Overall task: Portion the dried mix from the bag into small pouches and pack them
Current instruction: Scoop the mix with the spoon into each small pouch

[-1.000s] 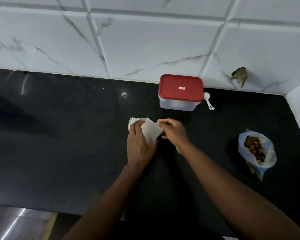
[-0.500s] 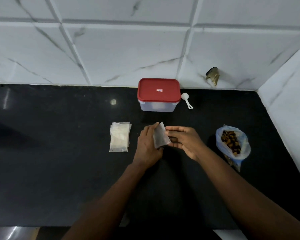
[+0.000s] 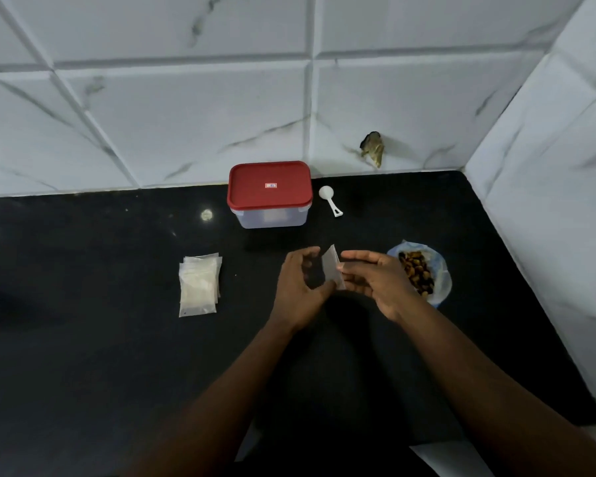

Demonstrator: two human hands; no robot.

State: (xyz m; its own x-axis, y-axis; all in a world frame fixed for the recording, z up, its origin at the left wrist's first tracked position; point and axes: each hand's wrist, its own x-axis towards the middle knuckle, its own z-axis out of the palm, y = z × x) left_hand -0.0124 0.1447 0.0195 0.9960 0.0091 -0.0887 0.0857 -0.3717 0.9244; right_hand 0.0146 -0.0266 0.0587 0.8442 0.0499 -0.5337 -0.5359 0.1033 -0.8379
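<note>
A small clear pouch [image 3: 332, 271] stands upright between my two hands above the black counter. My left hand [image 3: 300, 290] pinches its lower edge with curled fingers. From the right, my right hand [image 3: 375, 282] holds its other side with the fingertips. An open plastic bag of brown dried mix [image 3: 422, 273] sits just right of my right hand. A stack of empty pouches [image 3: 198, 284] lies flat to the left. At the back stand a clear container with a red lid [image 3: 269, 192] and a white scoop [image 3: 329, 199] beside it.
The black counter [image 3: 83, 339] meets a tiled wall at the back and another wall on the right. A brown scrap [image 3: 372, 148] sticks to the back wall. The counter's front edge shows at the lower right.
One pouch was lifted off the stack and carried to the right between both hands. The view has shifted, so the stack lies apart on the left.
</note>
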